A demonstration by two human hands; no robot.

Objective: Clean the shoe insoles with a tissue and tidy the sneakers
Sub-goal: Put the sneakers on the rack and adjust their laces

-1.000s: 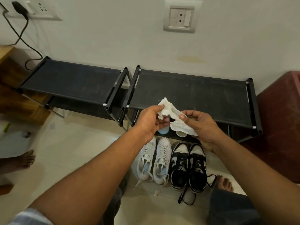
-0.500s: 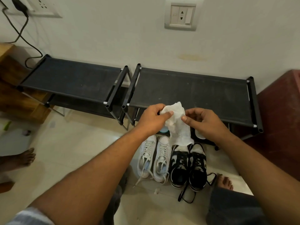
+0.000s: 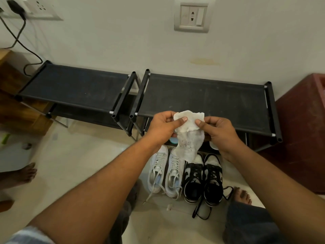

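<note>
A white tissue [image 3: 189, 138] with faint dirty speckles hangs spread between my hands, above the shoes. My left hand [image 3: 162, 127] pinches its upper left corner with thumb on top. My right hand [image 3: 218, 132] pinches its upper right edge. On the floor below stand a pair of white sneakers [image 3: 165, 173] and, right of them, a pair of black-and-white sneakers [image 3: 203, 178] with a loose black lace trailing. No insoles are visible outside the shoes.
Two black shoe racks [image 3: 207, 99] [image 3: 75, 88] stand against the wall. A dark red cabinet [image 3: 302, 129] is at the right, a wooden unit [image 3: 10, 103] at the left. My bare foot [image 3: 241, 195] is beside the black sneakers; another person's foot [image 3: 24, 173] is at the left.
The crumpled tissue has been pulled open and now hangs flat between both hands. My hands have shifted slightly apart.
</note>
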